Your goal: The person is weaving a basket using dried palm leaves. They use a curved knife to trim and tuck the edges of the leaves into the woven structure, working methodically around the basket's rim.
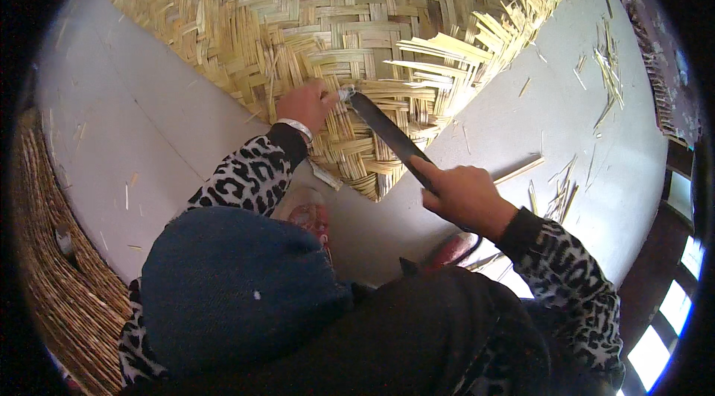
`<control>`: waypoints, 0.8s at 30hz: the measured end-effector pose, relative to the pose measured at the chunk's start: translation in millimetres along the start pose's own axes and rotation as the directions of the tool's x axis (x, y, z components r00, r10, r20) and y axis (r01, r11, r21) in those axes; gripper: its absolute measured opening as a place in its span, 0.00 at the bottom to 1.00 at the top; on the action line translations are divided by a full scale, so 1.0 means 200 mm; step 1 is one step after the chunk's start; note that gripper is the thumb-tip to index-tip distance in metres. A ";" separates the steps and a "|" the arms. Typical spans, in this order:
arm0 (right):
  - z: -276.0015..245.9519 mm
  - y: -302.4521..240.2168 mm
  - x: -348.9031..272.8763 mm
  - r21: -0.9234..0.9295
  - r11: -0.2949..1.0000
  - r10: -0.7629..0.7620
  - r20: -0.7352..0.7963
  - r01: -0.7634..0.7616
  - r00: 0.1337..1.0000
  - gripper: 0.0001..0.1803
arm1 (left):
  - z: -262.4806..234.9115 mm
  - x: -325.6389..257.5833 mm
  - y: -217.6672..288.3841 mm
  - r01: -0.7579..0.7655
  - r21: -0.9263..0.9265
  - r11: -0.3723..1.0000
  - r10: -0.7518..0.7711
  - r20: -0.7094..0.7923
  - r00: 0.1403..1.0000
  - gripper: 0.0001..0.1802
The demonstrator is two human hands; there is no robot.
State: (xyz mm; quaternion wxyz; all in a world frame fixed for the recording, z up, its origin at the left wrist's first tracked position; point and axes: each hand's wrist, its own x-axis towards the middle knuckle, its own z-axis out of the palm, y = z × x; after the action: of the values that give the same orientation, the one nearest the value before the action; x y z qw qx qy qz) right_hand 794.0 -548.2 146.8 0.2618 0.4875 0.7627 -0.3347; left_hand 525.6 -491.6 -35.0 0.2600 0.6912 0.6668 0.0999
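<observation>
A large woven mat of pale flat strips lies in front of me, one corner pointing toward my feet. Loose strip ends stick up along its right edge. My left hand is closed at the near corner, its fingers curled in against the weave. Something white shows at its fingertips; what they grip I cannot make out. In my right hand is a long knife with a dark, flat blade. It slants across the corner, its far end touching or nearly touching the left fingertips.
Cut strips and scraps are scattered over the grey floor, mostly to the right. My shoes are just below the mat's corner. A brown ridged bundle or roll curves along the left side. A fringed dark textile borders the upper right.
</observation>
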 end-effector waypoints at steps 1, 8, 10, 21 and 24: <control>-0.03 0.01 -0.03 -0.037 0.998 0.063 0.075 -0.060 0.995 0.32 | 0.01 0.01 -0.01 0.011 0.002 1.000 -0.011 0.003 1.000 0.19; -0.09 -0.14 0.08 0.107 0.911 -0.251 -0.621 0.398 0.743 0.39 | -0.09 -0.16 -0.11 0.208 -0.794 0.572 -0.411 -0.058 0.910 0.20; -0.05 -0.19 0.22 0.045 0.906 -0.305 -0.621 0.421 0.722 0.40 | -0.07 -0.26 -0.10 0.135 -0.651 0.747 -0.313 -0.166 0.935 0.19; -0.12 -0.36 0.61 -0.076 0.929 -0.328 -0.623 0.362 0.710 0.32 | -0.06 -0.35 -0.05 0.039 -0.134 0.990 -0.037 0.017 0.999 0.14; -0.18 -0.36 0.75 -0.147 0.979 -0.177 -0.284 0.140 0.942 0.29 | -0.06 -0.33 -0.04 0.079 -0.127 0.989 -0.069 0.080 0.994 0.14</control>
State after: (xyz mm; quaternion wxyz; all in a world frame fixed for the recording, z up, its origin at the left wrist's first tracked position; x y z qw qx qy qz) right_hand 667.2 -457.9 79.2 0.1471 0.4517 0.8495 -0.2296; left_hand 507.1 -553.7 -15.6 0.3330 0.6509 0.6738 0.1073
